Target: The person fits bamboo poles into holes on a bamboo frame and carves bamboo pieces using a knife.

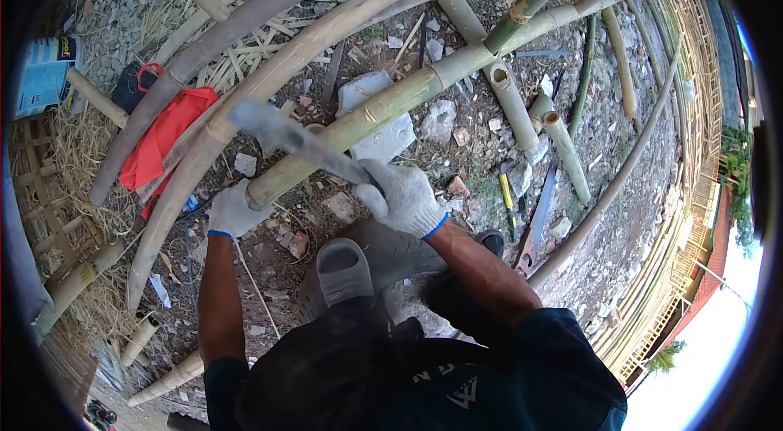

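Note:
In a white knit glove with a blue cuff, my left hand (234,211) grips the near end of a green-tan bamboo pole (363,117). The pole slants away to the upper right and passes over a pale stone block (375,125). My right hand (401,196), gloved the same way, is closed round a machete (306,141). Its grey blade is smeared by motion and points up-left, above the pole; the handle is mostly hidden in my fist. Whether the blade touches the bamboo I cannot tell.
Thick curved bamboo poles (294,31) arch across the left and back. A red cloth (167,137) lies beneath them. To the right are a handsaw (540,215), a yellow-and-black handled tool (507,193) and short bamboo pieces (567,155). Rubble covers the ground.

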A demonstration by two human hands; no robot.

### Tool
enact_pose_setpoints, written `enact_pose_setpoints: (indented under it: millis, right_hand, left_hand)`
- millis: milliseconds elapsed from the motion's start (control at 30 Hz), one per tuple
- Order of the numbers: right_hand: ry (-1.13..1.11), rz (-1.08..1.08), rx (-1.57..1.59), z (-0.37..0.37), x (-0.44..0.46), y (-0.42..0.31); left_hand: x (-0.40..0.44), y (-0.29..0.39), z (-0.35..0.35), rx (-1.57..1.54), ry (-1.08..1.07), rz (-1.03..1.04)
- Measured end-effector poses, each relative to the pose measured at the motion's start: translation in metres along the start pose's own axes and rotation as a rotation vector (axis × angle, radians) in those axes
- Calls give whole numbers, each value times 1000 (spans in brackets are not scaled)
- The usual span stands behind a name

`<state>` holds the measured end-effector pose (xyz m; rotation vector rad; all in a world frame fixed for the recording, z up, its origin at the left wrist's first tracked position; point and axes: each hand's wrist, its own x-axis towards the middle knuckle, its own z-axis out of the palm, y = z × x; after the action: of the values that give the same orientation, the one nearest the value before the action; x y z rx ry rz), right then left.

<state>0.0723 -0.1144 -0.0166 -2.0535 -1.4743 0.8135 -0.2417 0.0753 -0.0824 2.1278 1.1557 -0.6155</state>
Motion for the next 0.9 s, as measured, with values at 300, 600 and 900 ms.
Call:
enact_pose_setpoints:
  millis: [300,600,900]
  right_hand:
    - [-47,-24,-8,-5,1,0]
    - [120,339,153,10,-3,66]
    - [627,377,765,-35,16,44]
  left_hand:
    - [0,-3,4,8,37,15]
    - [5,-12,11,-123,47,40]
    - [0,5,-4,14,-4,-12]
